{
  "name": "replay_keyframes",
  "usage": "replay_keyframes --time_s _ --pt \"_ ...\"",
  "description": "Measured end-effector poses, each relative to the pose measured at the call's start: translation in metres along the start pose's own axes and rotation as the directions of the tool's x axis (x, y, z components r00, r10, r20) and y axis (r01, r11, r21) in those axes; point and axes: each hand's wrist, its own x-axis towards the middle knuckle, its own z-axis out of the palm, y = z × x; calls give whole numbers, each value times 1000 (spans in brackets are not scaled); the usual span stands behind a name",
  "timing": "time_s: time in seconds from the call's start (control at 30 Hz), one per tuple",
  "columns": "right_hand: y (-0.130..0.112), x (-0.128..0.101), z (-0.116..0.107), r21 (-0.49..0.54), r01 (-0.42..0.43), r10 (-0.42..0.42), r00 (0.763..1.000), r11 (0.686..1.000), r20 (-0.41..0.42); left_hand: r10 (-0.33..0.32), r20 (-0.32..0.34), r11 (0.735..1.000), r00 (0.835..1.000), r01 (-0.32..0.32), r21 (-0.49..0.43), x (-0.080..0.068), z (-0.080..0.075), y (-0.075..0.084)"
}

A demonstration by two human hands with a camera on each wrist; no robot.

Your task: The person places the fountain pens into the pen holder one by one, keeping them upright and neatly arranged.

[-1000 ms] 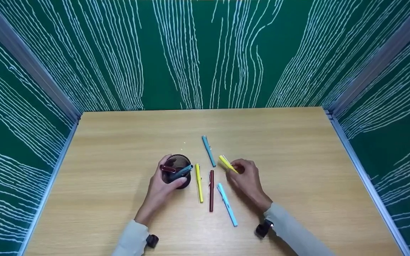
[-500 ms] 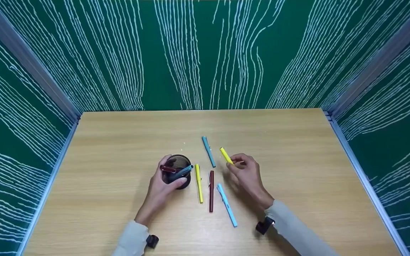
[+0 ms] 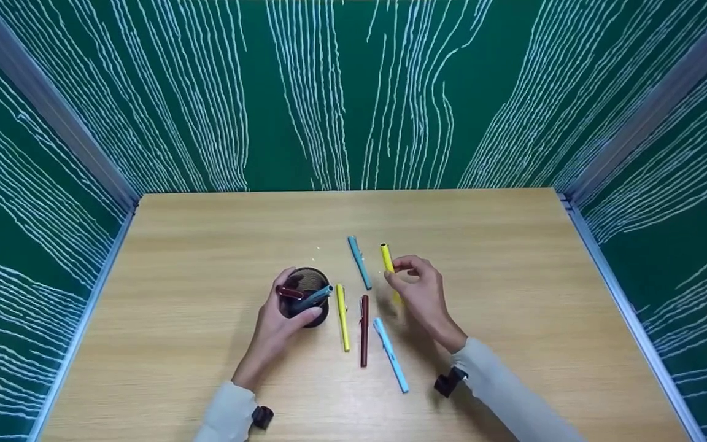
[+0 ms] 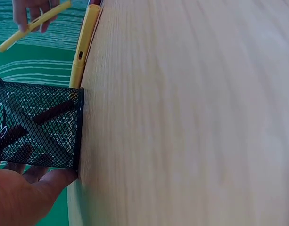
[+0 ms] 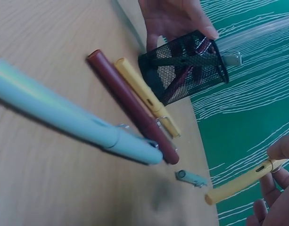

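My left hand [image 3: 280,328] grips a black mesh pen cup [image 3: 305,296] that stands on the wooden table [image 3: 206,245]; the cup [image 4: 36,125] [image 5: 184,66] holds a dark red pen and a blue-grey pen. My right hand [image 3: 418,294] pinches a yellow pen [image 3: 386,261] lifted off the table, right of the cup; that pen [image 5: 241,181] [image 4: 33,23] tilts in the air. On the table between my hands lie a second yellow pen [image 3: 342,316], a dark red pen [image 3: 364,330], a light blue pen [image 3: 390,354] and a teal pen [image 3: 359,261].
Green panels with white wavy lines [image 3: 353,92] wall in the table on the back, left and right. Pale metal strips edge the table at left [image 3: 92,301] and right [image 3: 629,307]. A dark wrist camera [image 3: 445,383] sits on each sleeve.
My right hand has lifted the yellow pen off the table and turned it more upright, moving slightly left and up. The left hand and cup have not moved.
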Motion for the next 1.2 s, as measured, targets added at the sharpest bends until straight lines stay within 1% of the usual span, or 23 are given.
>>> replay_keyframes --time_s 0.13,0.43,0.63,0.77,1.0,1.2 --pt "-6 3 2 21 37 -37 999 999 -14 1 -1 1000 1000 -1 -19 0 1 0" --pt "-17 6 8 24 34 -34 999 999 -8 -9 -7 1000 1000 9 -13 0 -1 -3" --pt "-27 7 14 39 64 -64 998 997 11 -11 -22 1000 1000 11 -20 0 -3 -2" --pt "-33 8 17 67 87 -87 996 994 5 -12 -16 1000 1000 12 -18 1 -4 -1" --pt "-40 7 22 79 102 -104 994 992 21 -9 -14 1000 1000 9 -20 2 -2 1" --pt "-43 7 23 76 148 -150 988 986 27 -3 -12 1000 1000 3 -9 1 1 1"
